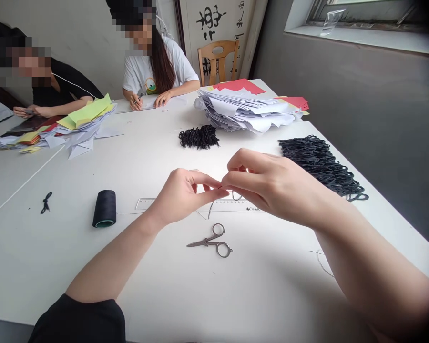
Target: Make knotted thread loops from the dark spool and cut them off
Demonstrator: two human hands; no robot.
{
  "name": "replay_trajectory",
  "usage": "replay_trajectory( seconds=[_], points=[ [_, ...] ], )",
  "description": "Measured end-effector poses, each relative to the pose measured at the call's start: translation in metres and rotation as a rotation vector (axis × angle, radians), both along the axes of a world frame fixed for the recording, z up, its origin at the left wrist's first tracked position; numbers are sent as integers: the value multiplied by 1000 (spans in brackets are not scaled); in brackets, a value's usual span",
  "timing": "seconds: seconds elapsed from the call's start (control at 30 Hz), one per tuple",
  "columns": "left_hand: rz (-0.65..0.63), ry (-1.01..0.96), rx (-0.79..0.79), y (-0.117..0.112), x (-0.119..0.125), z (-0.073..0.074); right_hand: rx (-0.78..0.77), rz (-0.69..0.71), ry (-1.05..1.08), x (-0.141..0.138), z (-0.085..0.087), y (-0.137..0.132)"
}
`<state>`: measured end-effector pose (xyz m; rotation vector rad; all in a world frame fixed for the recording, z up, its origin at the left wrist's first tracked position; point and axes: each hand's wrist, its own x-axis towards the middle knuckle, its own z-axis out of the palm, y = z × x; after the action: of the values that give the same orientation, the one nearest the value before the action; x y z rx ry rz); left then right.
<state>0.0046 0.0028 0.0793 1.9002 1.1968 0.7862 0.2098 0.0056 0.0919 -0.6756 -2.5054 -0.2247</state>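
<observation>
Fingertips almost meeting, my left hand point(184, 197) and my right hand point(268, 183) both pinch a thin dark cord point(210, 209) above the table. One end of the cord dangles below my left fingertips, and a small bend of it shows under my right hand. Behind and below them lies a clear ruler point(148, 204), partly covered by the hands. Small metal scissors point(209, 242) rest nearer to me, blades pointing left. A spool of black thread point(105, 207) stands to the left, with a fine thread trailing rightward from it.
Black cord loops point(316, 164) lie in rows at right; a smaller black bundle point(199, 137) lies ahead. A knotted black cord point(46, 203) is far left. Paper stacks point(246, 112) and folded papers point(82, 126) sit farther back. Two people work across the white table point(157, 305).
</observation>
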Motion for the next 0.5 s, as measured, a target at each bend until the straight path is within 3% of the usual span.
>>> replay_trajectory(
  seconds=[0.33, 0.5],
  points=[
    [-95, -106, -523, 5, -11, -2, 34, -162, 33, 22, -1, 17],
    [-89, -101, -650, 11, -14, -5, 0, -201, 35, 27, -4, 23]
  ],
)
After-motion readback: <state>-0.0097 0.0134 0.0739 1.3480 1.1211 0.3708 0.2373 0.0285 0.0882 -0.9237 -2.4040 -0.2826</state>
